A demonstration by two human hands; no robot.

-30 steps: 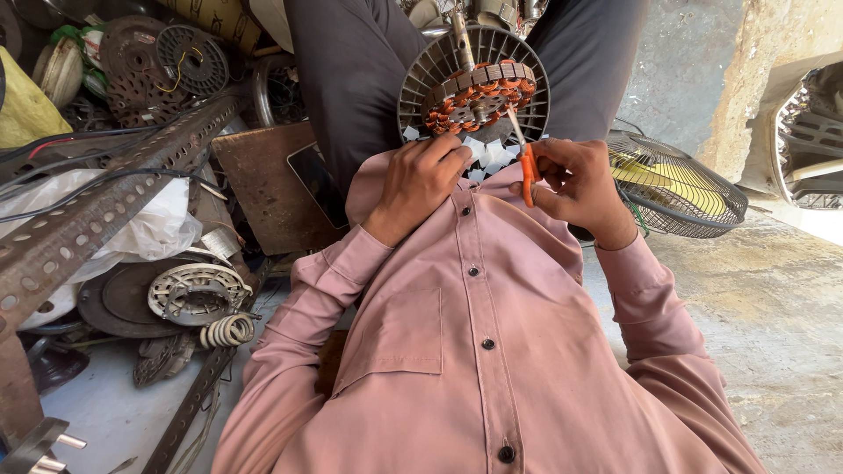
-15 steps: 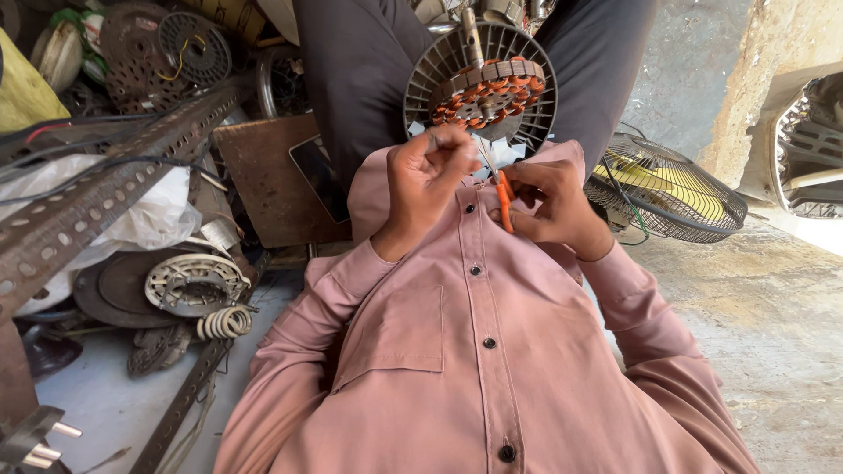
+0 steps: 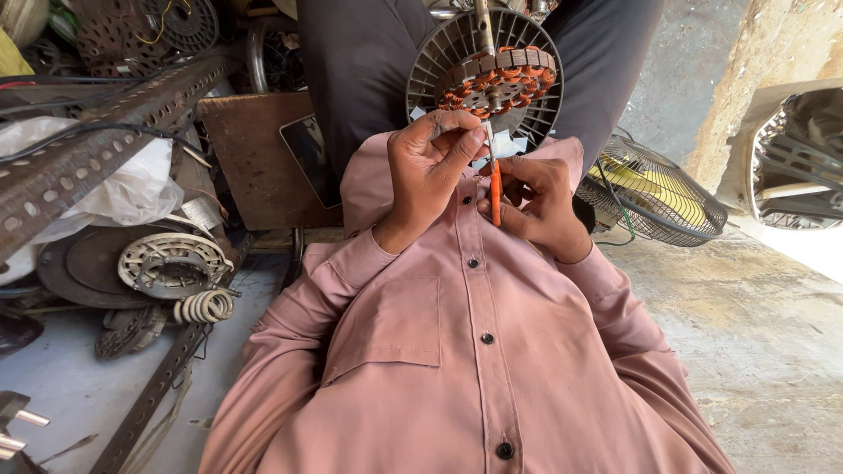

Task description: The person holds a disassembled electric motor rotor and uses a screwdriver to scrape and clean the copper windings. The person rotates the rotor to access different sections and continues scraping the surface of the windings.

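A round fan motor [image 3: 448, 53], a grey slotted disc with orange copper windings [image 3: 496, 83] and a shaft, rests between my dark-trousered legs. My left hand [image 3: 430, 167] pinches at its lower rim, beside white paper slips [image 3: 509, 145]; what sits between the fingertips is too small to tell. My right hand [image 3: 536, 206] grips a thin orange-handled tool [image 3: 495, 189], held upright with its metal tip pointing up at the windings. Both hands touch each other above my pink shirt's collar.
A wire fan guard with yellow blades [image 3: 654, 197] lies to the right on the concrete floor. To the left are a perforated metal angle bar [image 3: 97, 145], a brown board [image 3: 255, 149], a white bag [image 3: 114, 189], a bare stator [image 3: 171, 263] and a wire coil [image 3: 204, 307].
My right hand has shifted left towards the left hand, and the orange tool has swung from slanted to upright. The left hand stays at the motor's rim.
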